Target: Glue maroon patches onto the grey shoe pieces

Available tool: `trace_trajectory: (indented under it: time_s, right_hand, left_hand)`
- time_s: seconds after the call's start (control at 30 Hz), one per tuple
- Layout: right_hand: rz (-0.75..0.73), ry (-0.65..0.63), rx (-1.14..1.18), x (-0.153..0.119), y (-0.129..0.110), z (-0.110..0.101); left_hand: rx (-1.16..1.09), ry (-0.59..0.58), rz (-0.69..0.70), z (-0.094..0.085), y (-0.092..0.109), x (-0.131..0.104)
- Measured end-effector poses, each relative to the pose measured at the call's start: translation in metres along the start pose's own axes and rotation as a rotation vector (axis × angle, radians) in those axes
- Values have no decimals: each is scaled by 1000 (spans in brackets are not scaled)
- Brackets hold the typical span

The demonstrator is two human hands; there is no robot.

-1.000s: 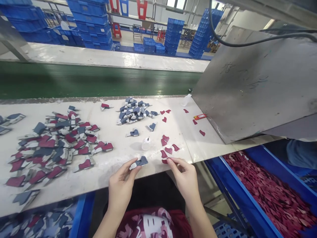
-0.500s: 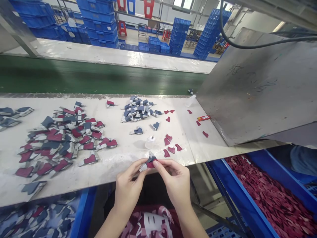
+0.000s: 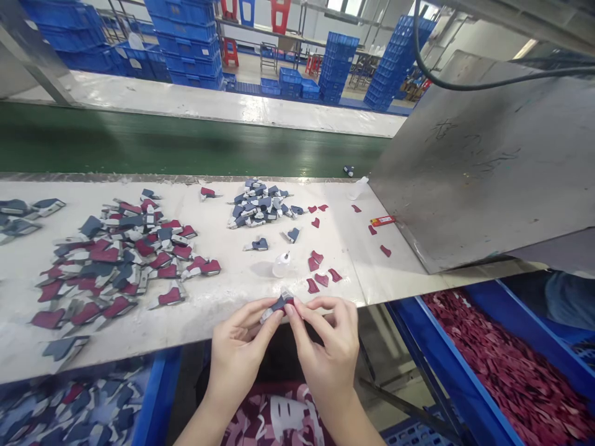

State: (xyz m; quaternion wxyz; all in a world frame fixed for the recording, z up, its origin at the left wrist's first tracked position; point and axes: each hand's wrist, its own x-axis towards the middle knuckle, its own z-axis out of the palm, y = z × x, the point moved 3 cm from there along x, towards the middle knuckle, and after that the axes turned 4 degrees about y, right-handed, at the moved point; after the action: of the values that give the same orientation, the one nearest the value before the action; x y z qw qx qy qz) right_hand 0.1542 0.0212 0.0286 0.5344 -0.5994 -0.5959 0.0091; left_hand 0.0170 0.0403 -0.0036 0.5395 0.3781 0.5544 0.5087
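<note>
Both hands meet at the table's front edge around one small grey, blue and red part [image 3: 277, 305]. My left hand [image 3: 242, 341] pinches its left side between thumb and fingers. My right hand [image 3: 323, 341] has thumb and fingertips closed on its red right end. Just beyond them stands a small clear bottle with a dark tip [image 3: 281, 265]. Several loose red pieces [image 3: 321, 280] lie to the right of the bottle. A pile of blue and grey parts [image 3: 263, 204] sits farther back, and a larger mixed red and blue pile [image 3: 116, 254] spreads at the left.
A green conveyor belt [image 3: 186, 145] crosses behind the white table [image 3: 223, 254]. A metal panel [image 3: 483, 167] rises at the right. Blue bins flank me, one with red pieces [image 3: 515, 371], another with mixed parts [image 3: 93, 402]. A second bottle [image 3: 359, 188] lies near the panel.
My fingers have shifted on the held part, with the right thumb now nearer its middle and the right fingers raised. The small part on the belt has moved left.
</note>
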Motion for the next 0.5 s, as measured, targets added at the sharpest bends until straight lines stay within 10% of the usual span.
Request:
trace_trajectory:
  time_s: [0.27,0.5]
  right_hand:
    - [523,-439,572,6,27,11]
    - [451,-446,595,2,19,15]
  left_hand:
    - [52,-25,98,-4,2,-1]
    - [18,-61,118,1,9,-5]
